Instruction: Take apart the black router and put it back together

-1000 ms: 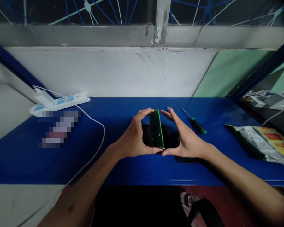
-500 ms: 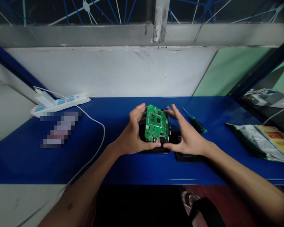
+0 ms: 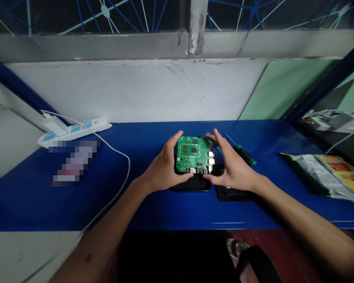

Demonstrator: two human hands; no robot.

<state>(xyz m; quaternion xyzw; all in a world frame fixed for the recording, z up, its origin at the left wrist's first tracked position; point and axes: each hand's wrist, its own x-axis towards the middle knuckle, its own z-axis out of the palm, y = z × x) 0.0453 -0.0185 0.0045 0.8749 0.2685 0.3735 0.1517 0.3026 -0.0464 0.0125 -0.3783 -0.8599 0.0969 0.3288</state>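
A green circuit board [image 3: 191, 155] with chips and metal ports is held between my two hands, above the blue table. My left hand [image 3: 165, 169] grips its left side, with the thumb along the near edge and the fingers behind the far left corner. On the other side, my right hand [image 3: 233, 169] curves round the right edge, its thumb at the near right corner and its fingers at the far right. Beneath the board lies a black plastic case part [image 3: 191, 184]. Another black case part [image 3: 234, 194] sits under my right hand, partly hidden.
A green-handled screwdriver [image 3: 245, 154] lies beyond my right hand. At the right is a foil snack packet [image 3: 321, 173]. A white power strip [image 3: 76, 129] stands at the back left, and a white cable [image 3: 126, 161] crosses the blue table [image 3: 177, 214] there.
The circuit board has turned from a steep tilt to a flatter pose, so its face and right-hand ports show more. Both hands keep hold and have barely moved.
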